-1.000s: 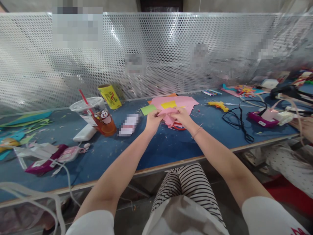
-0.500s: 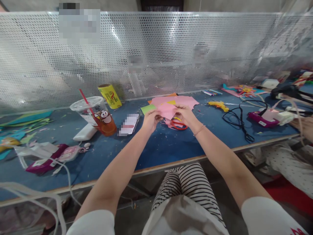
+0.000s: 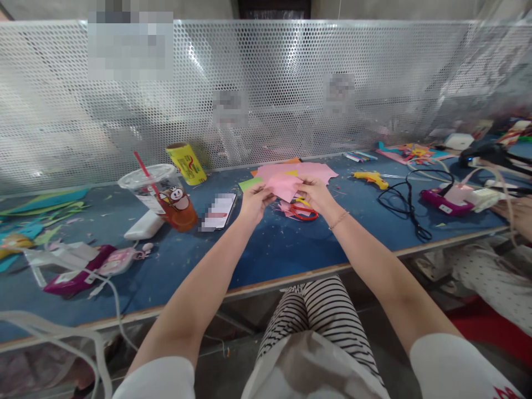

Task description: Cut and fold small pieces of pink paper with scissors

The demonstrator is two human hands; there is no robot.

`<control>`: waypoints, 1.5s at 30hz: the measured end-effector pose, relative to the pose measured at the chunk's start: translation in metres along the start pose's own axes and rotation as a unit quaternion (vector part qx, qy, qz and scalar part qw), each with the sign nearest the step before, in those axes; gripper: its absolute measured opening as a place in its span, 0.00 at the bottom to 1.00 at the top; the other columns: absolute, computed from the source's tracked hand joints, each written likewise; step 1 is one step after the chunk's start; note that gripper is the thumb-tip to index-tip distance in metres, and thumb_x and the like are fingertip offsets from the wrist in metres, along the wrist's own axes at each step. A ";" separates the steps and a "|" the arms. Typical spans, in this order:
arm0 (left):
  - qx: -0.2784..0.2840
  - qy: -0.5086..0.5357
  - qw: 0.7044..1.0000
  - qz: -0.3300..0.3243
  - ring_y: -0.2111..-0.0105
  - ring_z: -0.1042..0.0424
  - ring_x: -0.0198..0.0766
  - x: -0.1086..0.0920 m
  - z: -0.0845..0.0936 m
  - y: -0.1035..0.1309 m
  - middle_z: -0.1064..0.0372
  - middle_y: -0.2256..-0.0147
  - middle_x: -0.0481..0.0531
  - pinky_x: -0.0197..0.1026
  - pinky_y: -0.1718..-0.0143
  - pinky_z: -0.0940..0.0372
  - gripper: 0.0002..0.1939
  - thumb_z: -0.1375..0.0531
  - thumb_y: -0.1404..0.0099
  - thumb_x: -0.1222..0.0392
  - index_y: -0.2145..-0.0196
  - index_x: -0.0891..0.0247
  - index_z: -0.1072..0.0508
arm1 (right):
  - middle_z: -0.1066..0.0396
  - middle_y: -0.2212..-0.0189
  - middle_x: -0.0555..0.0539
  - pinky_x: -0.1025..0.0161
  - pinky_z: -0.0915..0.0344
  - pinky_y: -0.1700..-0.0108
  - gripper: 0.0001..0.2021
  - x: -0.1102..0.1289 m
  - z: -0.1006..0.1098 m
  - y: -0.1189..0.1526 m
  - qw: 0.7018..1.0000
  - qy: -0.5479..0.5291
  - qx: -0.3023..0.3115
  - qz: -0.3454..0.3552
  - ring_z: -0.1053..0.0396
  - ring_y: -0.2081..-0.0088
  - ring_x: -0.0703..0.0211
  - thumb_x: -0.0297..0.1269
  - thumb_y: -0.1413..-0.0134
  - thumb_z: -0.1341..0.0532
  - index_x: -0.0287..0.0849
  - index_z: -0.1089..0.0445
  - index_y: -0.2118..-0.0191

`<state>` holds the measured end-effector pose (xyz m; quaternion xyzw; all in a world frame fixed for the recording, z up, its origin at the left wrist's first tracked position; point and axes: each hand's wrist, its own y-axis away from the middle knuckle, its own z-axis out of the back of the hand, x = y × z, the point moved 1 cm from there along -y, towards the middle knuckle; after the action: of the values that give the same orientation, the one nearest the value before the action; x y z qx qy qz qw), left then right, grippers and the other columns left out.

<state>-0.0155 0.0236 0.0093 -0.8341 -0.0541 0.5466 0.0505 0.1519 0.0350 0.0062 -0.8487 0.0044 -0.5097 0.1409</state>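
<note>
A small piece of pink paper (image 3: 284, 187) is held up between my two hands above the blue table. My left hand (image 3: 256, 203) pinches its left side, and my right hand (image 3: 312, 192) grips the right side. Behind it lie a larger pink sheet (image 3: 322, 170) and a green piece (image 3: 249, 183). Just below the held paper, red-handled scissors (image 3: 305, 214) rest on pink scraps (image 3: 286, 208).
To the left are a phone (image 3: 220, 211), a drink cup with a straw (image 3: 178, 205), a white box (image 3: 144, 225) and a yellow roll (image 3: 188, 164). A yellow glue gun (image 3: 371, 179) and black cable (image 3: 409, 208) lie right. A perforated metal screen (image 3: 266, 72) stands behind.
The held pink paper has tilted slightly, its lower corner shifting a little. Both hands have kept their grip and barely moved.
</note>
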 end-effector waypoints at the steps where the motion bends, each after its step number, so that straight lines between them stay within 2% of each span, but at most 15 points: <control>1: -0.004 0.000 1.000 -0.001 0.77 0.31 0.29 0.000 0.001 -0.001 0.31 0.76 0.47 0.35 0.71 0.33 0.11 0.35 0.58 0.67 0.73 0.65 0.29 | 0.29 0.72 0.51 0.65 0.33 0.61 0.14 -0.001 0.001 -0.001 1.000 -0.006 0.000 0.000 0.31 0.70 0.66 0.28 0.71 0.33 0.39 0.29 0.69; 10: -0.030 0.013 0.999 -0.014 0.79 0.30 0.31 0.000 0.003 -0.003 0.31 0.79 0.48 0.37 0.71 0.32 0.10 0.36 0.58 0.69 0.74 0.67 0.30 | 0.29 0.76 0.51 0.69 0.31 0.65 0.10 -0.002 0.006 -0.002 0.998 -0.035 -0.050 -0.035 0.31 0.73 0.68 0.23 0.68 0.35 0.38 0.29 0.73; 20: 0.020 -0.022 1.000 0.010 0.79 0.29 0.34 -0.003 0.013 -0.011 0.30 0.80 0.54 0.35 0.73 0.32 0.07 0.43 0.55 0.71 0.76 0.71 0.28 | 0.27 0.71 0.48 0.68 0.30 0.63 0.11 0.000 0.015 -0.006 0.997 -0.022 -0.015 -0.072 0.30 0.70 0.65 0.21 0.64 0.38 0.38 0.28 0.69; 28: 0.016 -0.008 1.000 0.014 0.78 0.29 0.32 -0.004 0.011 -0.010 0.29 0.79 0.53 0.35 0.71 0.33 0.06 0.42 0.56 0.72 0.76 0.70 0.28 | 0.29 0.78 0.50 0.71 0.32 0.72 0.12 0.005 0.016 -0.002 0.997 0.006 -0.012 -0.077 0.32 0.77 0.68 0.20 0.64 0.38 0.37 0.28 0.68; 36: 0.016 -0.008 1.000 0.004 0.75 0.28 0.33 -0.002 0.011 -0.009 0.28 0.77 0.52 0.37 0.67 0.32 0.06 0.38 0.56 0.70 0.75 0.68 0.28 | 0.29 0.77 0.51 0.69 0.31 0.69 0.13 0.003 0.018 -0.004 0.998 -0.003 -0.012 -0.064 0.32 0.76 0.69 0.22 0.64 0.37 0.38 0.28 0.66; 41: 0.023 0.001 1.000 0.012 0.75 0.28 0.34 -0.002 0.013 -0.011 0.29 0.76 0.54 0.38 0.66 0.32 0.03 0.40 0.53 0.70 0.76 0.69 0.29 | 0.28 0.75 0.50 0.69 0.31 0.67 0.11 0.003 0.016 -0.003 0.998 0.000 -0.001 -0.057 0.31 0.75 0.69 0.23 0.64 0.37 0.39 0.28 0.68; 45: 0.007 0.011 0.999 0.035 0.75 0.28 0.33 -0.003 0.013 -0.012 0.29 0.77 0.53 0.37 0.66 0.31 0.03 0.41 0.53 0.70 0.76 0.69 0.29 | 0.27 0.73 0.49 0.68 0.31 0.65 0.12 0.003 0.015 -0.003 0.998 -0.013 0.004 -0.056 0.31 0.73 0.67 0.23 0.64 0.37 0.39 0.28 0.68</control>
<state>-0.0292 0.0358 0.0082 -0.8409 -0.0203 0.5395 0.0382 0.1663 0.0410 0.0031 -0.8535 -0.0466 -0.5060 0.1159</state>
